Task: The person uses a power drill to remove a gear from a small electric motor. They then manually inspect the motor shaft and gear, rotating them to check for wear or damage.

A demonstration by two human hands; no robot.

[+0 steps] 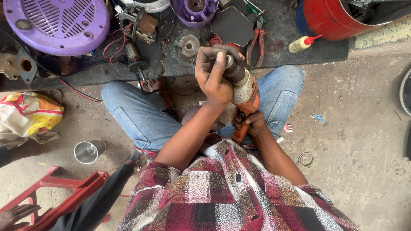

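Above crossed knees, left hand (212, 72) gripping drill (244, 92), right hand (250, 124) seemingly at handle

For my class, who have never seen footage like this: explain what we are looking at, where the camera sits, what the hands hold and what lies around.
There is no machine here, only one picture from a camera worn on a person's head, looking down at their own lap and crossed legs in jeans. The left hand wraps the front end of an orange power drill; the right hand grips its handle. Ahead, on a dark mat, lie a purple fan cover, motor parts, red pliers and a small glue bottle. A steel cup stands on the floor at left.
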